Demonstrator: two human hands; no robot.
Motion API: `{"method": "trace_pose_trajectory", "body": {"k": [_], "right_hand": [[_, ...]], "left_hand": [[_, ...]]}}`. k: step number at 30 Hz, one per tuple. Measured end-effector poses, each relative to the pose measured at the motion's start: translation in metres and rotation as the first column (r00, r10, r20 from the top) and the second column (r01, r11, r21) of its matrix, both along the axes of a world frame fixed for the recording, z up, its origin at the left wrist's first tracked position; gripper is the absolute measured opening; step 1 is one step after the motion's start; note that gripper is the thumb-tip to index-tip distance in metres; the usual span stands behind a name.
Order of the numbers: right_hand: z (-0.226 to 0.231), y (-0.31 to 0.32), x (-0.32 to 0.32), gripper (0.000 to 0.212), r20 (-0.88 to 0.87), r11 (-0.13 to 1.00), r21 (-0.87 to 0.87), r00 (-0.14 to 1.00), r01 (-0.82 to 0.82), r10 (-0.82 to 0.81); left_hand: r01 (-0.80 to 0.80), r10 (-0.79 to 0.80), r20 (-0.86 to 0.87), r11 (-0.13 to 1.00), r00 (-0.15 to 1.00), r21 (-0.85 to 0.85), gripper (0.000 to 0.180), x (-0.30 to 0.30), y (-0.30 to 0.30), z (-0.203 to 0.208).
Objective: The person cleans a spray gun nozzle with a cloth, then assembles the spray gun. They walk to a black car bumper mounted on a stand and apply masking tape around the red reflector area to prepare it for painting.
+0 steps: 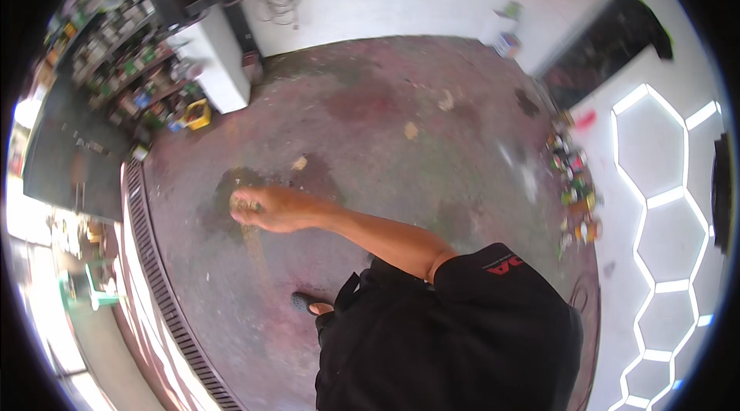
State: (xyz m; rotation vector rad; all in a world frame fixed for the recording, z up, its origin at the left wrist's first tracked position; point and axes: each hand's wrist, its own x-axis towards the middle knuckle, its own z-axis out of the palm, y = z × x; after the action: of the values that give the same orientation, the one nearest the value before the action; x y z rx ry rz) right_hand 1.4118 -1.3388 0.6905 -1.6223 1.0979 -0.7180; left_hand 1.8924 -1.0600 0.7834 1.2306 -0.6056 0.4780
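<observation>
My right hand [258, 209] reaches out to the left over the floor, at the end of a bare forearm coming from a black short sleeve [501, 288]. Its fingers are curled together. Something small and mottled may show between them, but blur hides what it is. Below the hand lies a dark stain on the worn, reddish-grey floor [370, 156]. My left hand is out of view. Near the black clothing a foot in a dark clog [304, 301] stands on the floor.
Crowded shelves [131, 72] of cans and bottles stand at the far left, with a yellow container [198, 114] by a white pillar [220, 64]. A drain grate [158, 272] runs along the left. Several bottles and cans [574, 180] line the right wall, beside hexagonal lights [667, 199].
</observation>
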Motion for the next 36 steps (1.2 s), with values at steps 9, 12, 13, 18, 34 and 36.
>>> {"method": "trace_pose_trajectory", "body": {"k": [9,12,13,18,34,36], "right_hand": [[-0.348,0.199,0.035,0.076,-0.461,0.498,0.748,0.883,0.439,-0.087],[-0.379,0.233,0.069,0.070,-0.388,0.445,0.705,0.825,0.553,-0.410],[-0.396,0.239,0.075,0.070,-0.445,0.266,0.710,0.708,0.652,-0.548],[-0.387,0.154,0.129,0.070,-0.503,0.393,0.692,0.795,0.605,-0.339],[-0.410,-0.156,0.334,0.053,-0.604,0.820,0.557,0.741,0.130,0.293],[-0.395,-0.178,0.376,0.054,-0.479,0.661,0.743,0.772,0.104,0.417]], "left_hand": [[0.637,-0.168,-0.845,-0.587,0.508,0.500,0.043,0.002,-0.084,-0.426],[0.635,-0.141,-0.876,-0.637,0.461,0.437,0.046,0.032,-0.131,-0.430],[0.649,-0.134,-0.878,-0.624,0.459,0.434,0.047,0.041,-0.155,-0.431],[0.598,-0.277,-0.751,-0.470,0.599,0.650,0.054,0.168,-0.279,-0.440],[0.806,0.641,-0.682,0.164,0.351,0.569,0.052,0.234,0.001,-0.442],[0.840,0.679,-0.642,0.068,0.357,0.539,0.052,0.221,0.061,-0.478]]}}
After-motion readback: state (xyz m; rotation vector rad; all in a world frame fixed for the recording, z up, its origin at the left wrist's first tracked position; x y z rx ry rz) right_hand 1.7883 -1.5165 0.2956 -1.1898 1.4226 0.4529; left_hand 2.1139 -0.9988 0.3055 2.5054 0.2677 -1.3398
